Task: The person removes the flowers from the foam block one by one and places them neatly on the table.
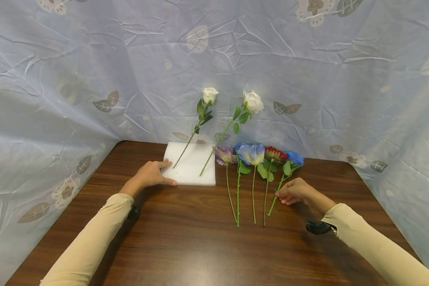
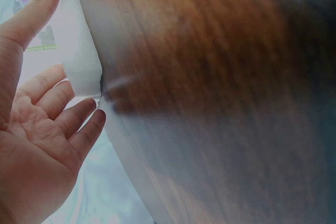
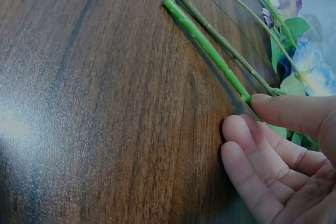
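Note:
My left hand [image 1: 148,174] rests against the left side of a white foam block [image 1: 191,180], its thumb near the front edge and its fingers fairly straight. In the left wrist view, fingertips [image 2: 94,119] touch the block's edge. Two white roses, one at the left [image 1: 209,96] and a fuller one at the right [image 1: 253,102], stand tilted to the right with their stems on the block. My right hand [image 1: 294,191] pinches the green stem [image 3: 210,51] of a blue rose [image 1: 294,158] between thumb and fingers, close over the table.
Left of the blue rose, several flowers lie in a row, stems forward: a purple flower [image 1: 224,155], a pale blue flower [image 1: 252,154], a red flower [image 1: 275,154] and another blue bloom partly hidden. Patterned curtain [image 1: 207,47] surrounds the brown wooden table [image 1: 200,238].

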`<state>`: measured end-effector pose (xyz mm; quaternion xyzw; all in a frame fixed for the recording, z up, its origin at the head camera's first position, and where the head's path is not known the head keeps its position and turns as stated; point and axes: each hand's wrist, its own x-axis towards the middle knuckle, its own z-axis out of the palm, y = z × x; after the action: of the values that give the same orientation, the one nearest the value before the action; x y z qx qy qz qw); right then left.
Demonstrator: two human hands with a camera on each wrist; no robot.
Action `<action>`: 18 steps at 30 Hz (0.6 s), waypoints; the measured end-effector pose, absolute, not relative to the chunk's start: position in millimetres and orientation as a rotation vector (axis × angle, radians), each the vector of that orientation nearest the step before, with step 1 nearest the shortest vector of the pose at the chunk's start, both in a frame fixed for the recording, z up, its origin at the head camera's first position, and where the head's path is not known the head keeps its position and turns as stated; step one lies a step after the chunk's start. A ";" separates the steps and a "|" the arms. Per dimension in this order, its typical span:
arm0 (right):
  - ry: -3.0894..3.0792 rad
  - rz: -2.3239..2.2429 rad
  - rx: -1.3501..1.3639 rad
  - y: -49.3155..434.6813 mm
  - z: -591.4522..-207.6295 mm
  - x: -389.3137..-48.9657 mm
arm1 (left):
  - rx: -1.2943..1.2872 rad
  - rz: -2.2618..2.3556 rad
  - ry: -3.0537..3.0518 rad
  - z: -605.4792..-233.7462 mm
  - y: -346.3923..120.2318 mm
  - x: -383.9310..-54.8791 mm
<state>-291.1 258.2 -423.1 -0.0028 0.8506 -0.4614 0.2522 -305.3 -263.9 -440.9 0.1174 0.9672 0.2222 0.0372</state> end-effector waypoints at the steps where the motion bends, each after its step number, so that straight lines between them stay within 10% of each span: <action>1: 2.313 -1.251 -0.009 258.3 -422.6 -291.1 | 0.361 0.681 2.970 -441.2 -264.0 -305.4; 18: 2.325 -1.191 0.035 257.1 -418.1 -291.4 | 0.363 0.678 2.971 -442.0 -264.8 -305.9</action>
<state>-291.4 257.1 -418.1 0.0130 0.8590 -0.4401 0.2612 -305.9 -264.8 -442.0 0.1183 0.9674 0.2208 0.0362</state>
